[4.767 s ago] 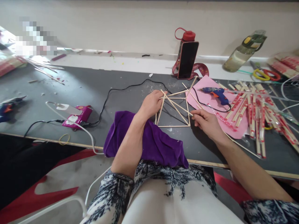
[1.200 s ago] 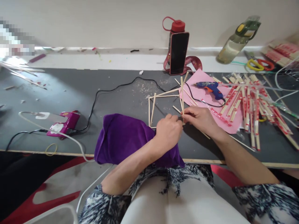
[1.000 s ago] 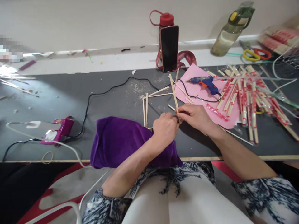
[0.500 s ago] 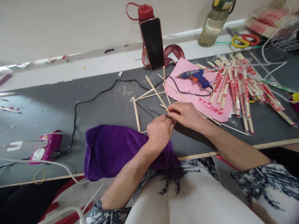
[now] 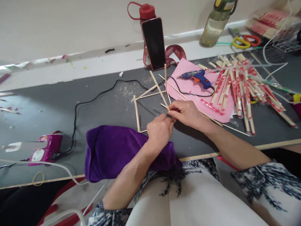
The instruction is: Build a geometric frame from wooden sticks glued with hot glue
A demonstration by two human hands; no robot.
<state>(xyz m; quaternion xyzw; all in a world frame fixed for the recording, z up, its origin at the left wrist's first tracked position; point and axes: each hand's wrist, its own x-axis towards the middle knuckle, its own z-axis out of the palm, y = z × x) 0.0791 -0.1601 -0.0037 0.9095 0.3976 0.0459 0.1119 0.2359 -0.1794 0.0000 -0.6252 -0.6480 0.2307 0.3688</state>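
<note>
A frame of thin wooden sticks (image 5: 150,92) stands on the dark grey table (image 5: 47,110), partly raised. My right hand (image 5: 184,113) pinches the near corner of the frame, fingers closed on the sticks. My left hand (image 5: 160,130) meets it at the same joint, its fingertips closed on the corner. My left forearm rests on a purple cloth (image 5: 113,150) at the table's near edge. A blue glue gun (image 5: 196,77) lies on a pink sheet (image 5: 202,94) just beyond my right hand.
Several wrapped chopsticks (image 5: 244,91) lie in a heap at the right. A red-capped bottle with a phone (image 5: 154,42) leaning on it stands at the back, a green bottle (image 5: 213,26) and scissors (image 5: 246,40) further right. A pink device (image 5: 45,150) and cables sit at the left.
The stick frame has been turned and tipped up. My left hand came from its far corner to the near corner, meeting my right hand. The view swung left and down.
</note>
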